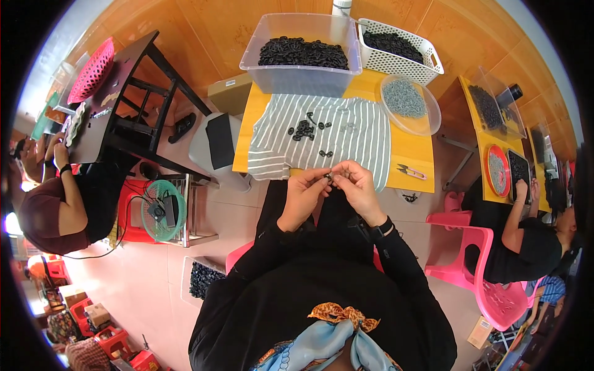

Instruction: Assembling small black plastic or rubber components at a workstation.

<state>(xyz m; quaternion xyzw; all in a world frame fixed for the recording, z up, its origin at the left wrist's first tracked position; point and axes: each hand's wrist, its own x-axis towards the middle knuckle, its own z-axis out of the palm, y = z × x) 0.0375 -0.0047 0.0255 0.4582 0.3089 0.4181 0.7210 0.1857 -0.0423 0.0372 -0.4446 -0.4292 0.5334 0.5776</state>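
Both hands meet in front of my body at the table's near edge. My left hand [304, 194] pinches a small black part [328, 177] between thumb and fingertips. My right hand [359, 188] is closed around the other side of that part, its fingertips touching it; the fingers mostly hide its shape. Just beyond lies a grey-and-white striped cloth [365, 133]. On the cloth sit a loose pile of small black ring-shaped parts [303, 130] and a few strays [326, 154]. A small cluster of pale pieces [348, 128] lies to their right.
A clear bin [297, 81] of black parts and a white basket [405, 71] stand at the back. A round tray [433, 117] of small grey metal pieces is at the right. Pink-handled snips [413, 172] lie near the edge. People work at tables on both sides.
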